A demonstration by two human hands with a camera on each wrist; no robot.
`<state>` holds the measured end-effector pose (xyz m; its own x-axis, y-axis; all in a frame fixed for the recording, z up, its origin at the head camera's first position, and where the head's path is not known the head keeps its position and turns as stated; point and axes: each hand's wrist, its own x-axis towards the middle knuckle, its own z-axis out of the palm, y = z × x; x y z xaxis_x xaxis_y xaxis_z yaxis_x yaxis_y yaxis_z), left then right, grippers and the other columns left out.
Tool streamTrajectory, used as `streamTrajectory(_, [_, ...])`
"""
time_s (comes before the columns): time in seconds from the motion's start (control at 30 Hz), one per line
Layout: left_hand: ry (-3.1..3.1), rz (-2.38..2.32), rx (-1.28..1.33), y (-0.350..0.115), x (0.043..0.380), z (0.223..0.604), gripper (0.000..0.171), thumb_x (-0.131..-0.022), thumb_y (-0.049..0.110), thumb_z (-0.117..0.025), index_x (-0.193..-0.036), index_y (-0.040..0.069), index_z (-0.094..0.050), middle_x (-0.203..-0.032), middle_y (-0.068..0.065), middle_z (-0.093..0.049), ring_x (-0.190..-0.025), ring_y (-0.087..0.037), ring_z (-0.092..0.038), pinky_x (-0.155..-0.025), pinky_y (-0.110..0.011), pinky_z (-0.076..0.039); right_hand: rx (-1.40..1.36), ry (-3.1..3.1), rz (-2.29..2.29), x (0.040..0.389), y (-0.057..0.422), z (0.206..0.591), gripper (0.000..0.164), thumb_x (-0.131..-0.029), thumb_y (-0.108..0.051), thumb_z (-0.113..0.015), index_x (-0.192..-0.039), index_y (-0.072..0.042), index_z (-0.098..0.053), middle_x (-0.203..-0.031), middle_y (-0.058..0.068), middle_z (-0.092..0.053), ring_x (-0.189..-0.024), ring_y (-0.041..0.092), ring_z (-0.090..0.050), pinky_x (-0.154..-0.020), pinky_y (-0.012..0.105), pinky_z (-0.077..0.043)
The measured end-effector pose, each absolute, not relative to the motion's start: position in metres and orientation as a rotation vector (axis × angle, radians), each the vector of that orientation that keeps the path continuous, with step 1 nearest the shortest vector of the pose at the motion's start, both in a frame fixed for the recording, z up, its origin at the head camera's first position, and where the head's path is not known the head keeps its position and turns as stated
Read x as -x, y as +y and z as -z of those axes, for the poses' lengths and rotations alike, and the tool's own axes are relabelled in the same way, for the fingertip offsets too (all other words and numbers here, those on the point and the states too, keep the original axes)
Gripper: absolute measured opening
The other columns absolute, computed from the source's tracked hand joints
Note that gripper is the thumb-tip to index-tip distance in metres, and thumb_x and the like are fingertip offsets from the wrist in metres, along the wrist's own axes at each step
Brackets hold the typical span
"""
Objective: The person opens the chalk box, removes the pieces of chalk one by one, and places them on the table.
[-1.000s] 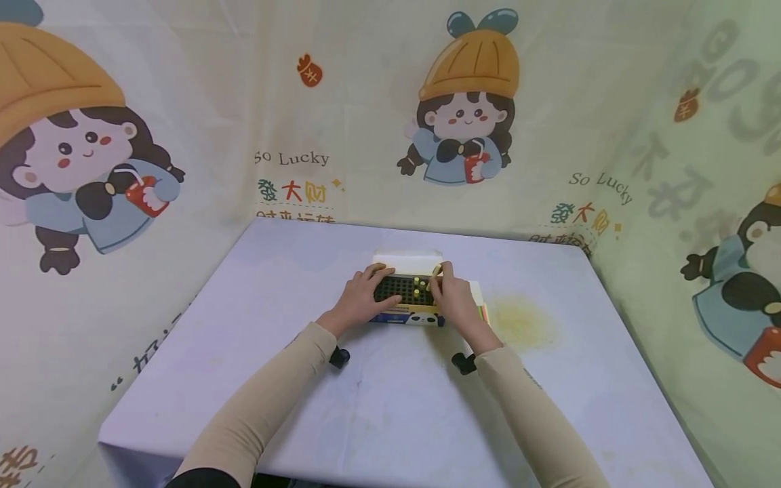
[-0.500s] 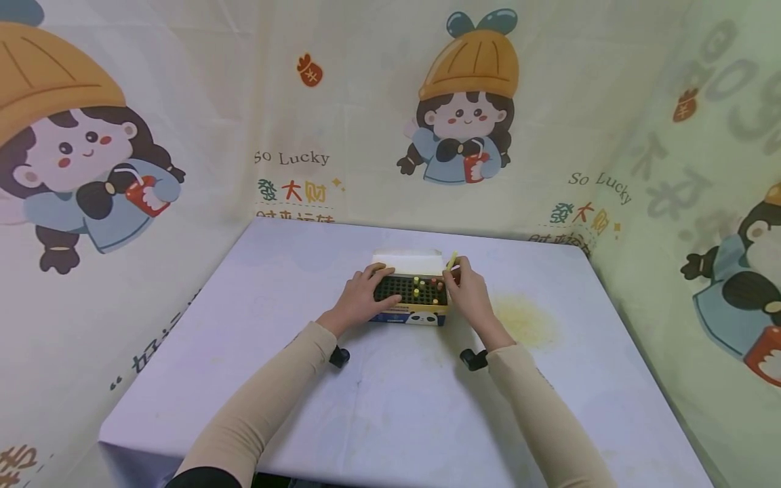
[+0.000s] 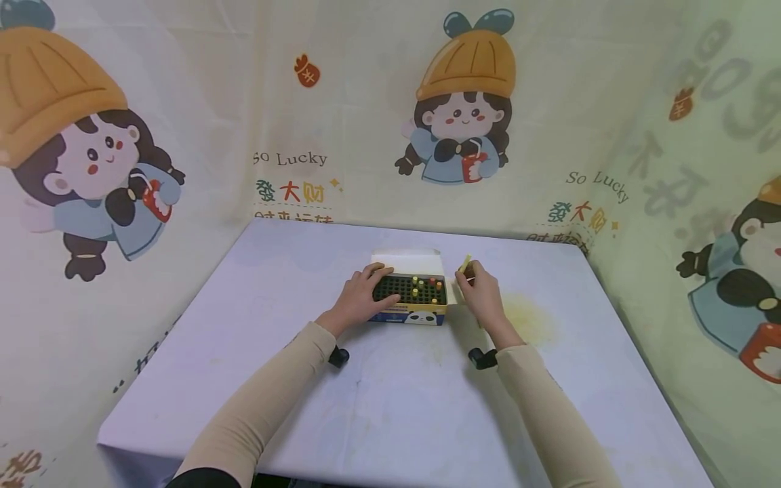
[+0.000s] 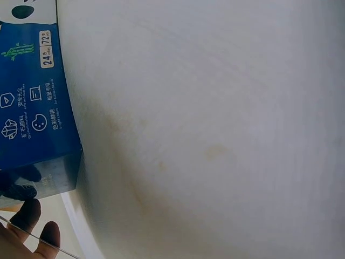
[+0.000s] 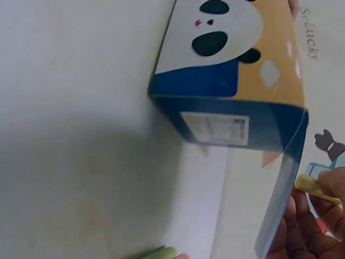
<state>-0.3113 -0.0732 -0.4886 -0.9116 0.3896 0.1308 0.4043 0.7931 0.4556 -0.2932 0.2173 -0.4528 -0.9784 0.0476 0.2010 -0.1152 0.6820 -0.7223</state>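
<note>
A blue and yellow chalk box (image 3: pixel 407 316) with a panda print stands mid-table in the head view. Inside is a black grid of holes (image 3: pixel 396 286), with several yellow, red and orange chalk sticks upright toward its right end. My left hand (image 3: pixel 354 299) grips the box's left end, thumb along the front rim and fingers toward the back. In the left wrist view, fingertips (image 4: pixel 29 213) show at the box's end. My right hand (image 3: pixel 481 291), to the right of the box, pinches a yellow chalk stick (image 5: pixel 310 185) pointing up.
The box's white flap (image 3: pixel 407 261) stands up at the back. A green chalk stick (image 5: pixel 161 253) lies on the table near the right hand. Cloth with cartoon prints (image 3: pixel 366 122) hangs around the white table (image 3: pixel 378 420).
My right hand has moved right, away from the box's right end, with the yellow chalk stick still pinched. My left hand has stayed on the box.
</note>
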Motion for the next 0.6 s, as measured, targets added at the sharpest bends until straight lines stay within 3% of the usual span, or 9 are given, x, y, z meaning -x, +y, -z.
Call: streamTrajectory(0.6, [-2.958,0.766,0.663,-0.075,0.313,0.489,0.081,-0.098,0.068,-0.055,-0.164,0.027,-0.032,-0.168,-0.008,-0.026,-0.139,-0.041,-0.04,-0.113,-0.065,-0.033,0.115,-2.735,-1.174,0.295,0.243,0.464,0.033,-0.109,-0.028,-0.05,-0.126,-0.001,-0.055,-0.125,0.026,-0.066,-0.112,0.04,-0.065,-0.091,0.051,-0.054])
